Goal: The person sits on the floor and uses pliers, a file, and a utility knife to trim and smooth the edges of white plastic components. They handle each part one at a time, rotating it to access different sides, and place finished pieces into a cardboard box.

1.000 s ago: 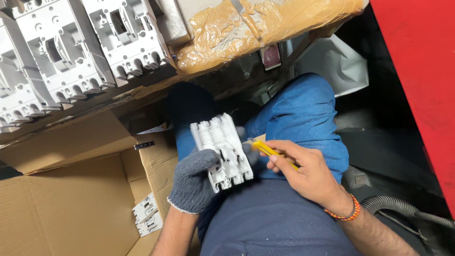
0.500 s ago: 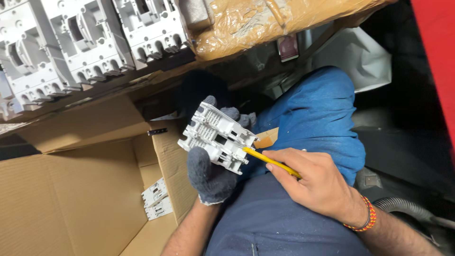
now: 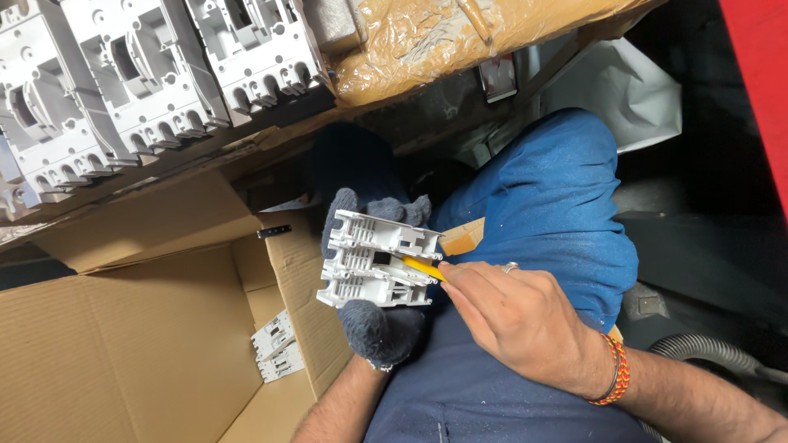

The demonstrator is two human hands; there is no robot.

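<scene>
Head view, gloved left hand (image 3: 373,316) wrapped around a white housing (image 3: 379,261) above the lap, bare right hand (image 3: 517,320) pinching a yellow tool (image 3: 423,269) against its right edge, open carton (image 3: 164,344) close at left, grey housings (image 3: 156,82) crowding the shelf above

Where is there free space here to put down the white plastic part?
The cardboard box floor is mostly bare, left of the two white pieces at its right wall. The shelf of grey housings is packed, and the lap is crowded by the gloved left hand, the part and the right hand.
</scene>
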